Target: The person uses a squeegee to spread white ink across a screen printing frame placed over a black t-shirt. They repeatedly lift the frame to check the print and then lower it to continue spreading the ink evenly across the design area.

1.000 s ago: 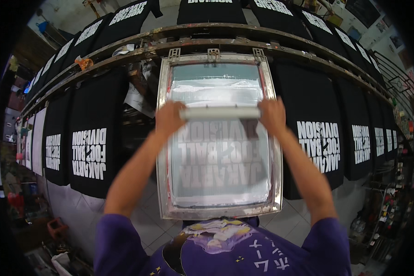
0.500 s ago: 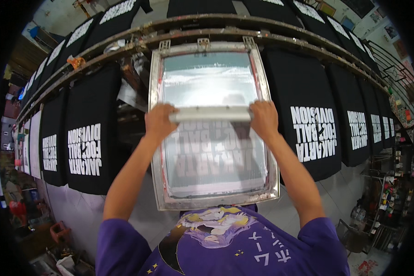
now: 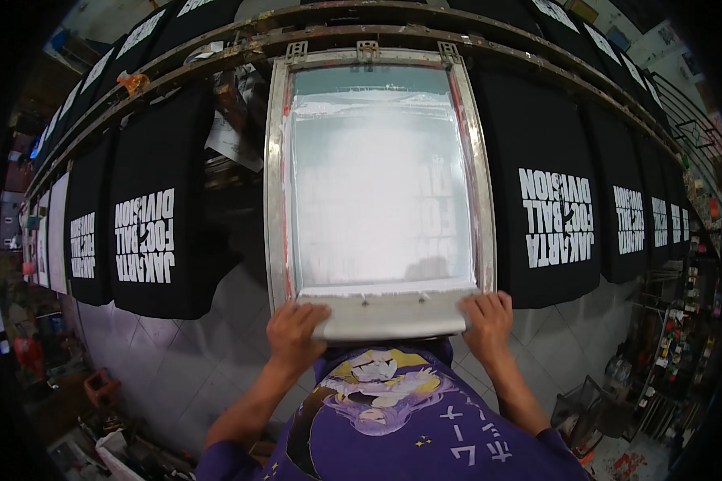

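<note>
One end of the pale squeegee (image 3: 389,315) sits in the curled left hand (image 3: 297,327); its length spans the near end of the screen frame (image 3: 275,200). The right hand (image 3: 487,321) clasps the opposite end, presumably to keep it level.

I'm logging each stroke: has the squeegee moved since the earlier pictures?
Yes. The squeegee has moved toward the person, from around the middle of the metal screen frame to its near end.
</note>
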### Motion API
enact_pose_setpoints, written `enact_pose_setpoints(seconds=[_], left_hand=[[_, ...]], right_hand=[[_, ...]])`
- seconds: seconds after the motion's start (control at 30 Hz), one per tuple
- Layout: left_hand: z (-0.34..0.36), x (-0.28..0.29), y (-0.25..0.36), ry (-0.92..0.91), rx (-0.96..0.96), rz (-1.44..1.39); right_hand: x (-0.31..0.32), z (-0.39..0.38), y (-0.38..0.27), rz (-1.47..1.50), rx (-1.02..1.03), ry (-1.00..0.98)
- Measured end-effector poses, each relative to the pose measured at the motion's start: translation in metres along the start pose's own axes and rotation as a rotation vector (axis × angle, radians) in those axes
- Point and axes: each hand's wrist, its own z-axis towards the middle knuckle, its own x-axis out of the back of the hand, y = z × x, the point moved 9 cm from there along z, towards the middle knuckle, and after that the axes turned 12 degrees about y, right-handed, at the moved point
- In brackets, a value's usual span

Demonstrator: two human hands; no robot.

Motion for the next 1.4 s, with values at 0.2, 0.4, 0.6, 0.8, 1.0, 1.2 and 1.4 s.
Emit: enact_pose_setpoints(seconds=[0.2,0.4,0.6,0.8,1.0,1.2,1.4], left_hand=[[-0.056,-0.017,-0.004,0.14,-0.116,0.065],[0.042,-0.008,-0.02,0.043,-0.08,-0.01],[-0.035,0.009,0.01,-0.087,-0.001,-0.032],[-0.018,-0.027,-0.019,0.091,-0.117,0.08],[0.007,0.007,-0.004,-0.047,-0.035,-0.049],[-0.059,-0.007,0.008,0.062,-0.115,0.035],[0.024,-0.052,-0.047,0.22,-0.227,0.107]], right_hand=[[-0.029,-0.048,0.0,-0.007,0.005,0.199],[-0.016,0.046,0.02,0.07,0.033,0.031],[0.007,-0.034,-0.013,0.055,-0.01,-0.061],[-0.029,-0.014,0.015,0.009,-0.03,0.178],[0.005,0.016,0.002,0.091,0.013,-0.075],[-0.018,-0.062,-0.005,0.053,-0.023,0.14],[-0.062,0.035,0.034,0.024,0.023,0.257]])
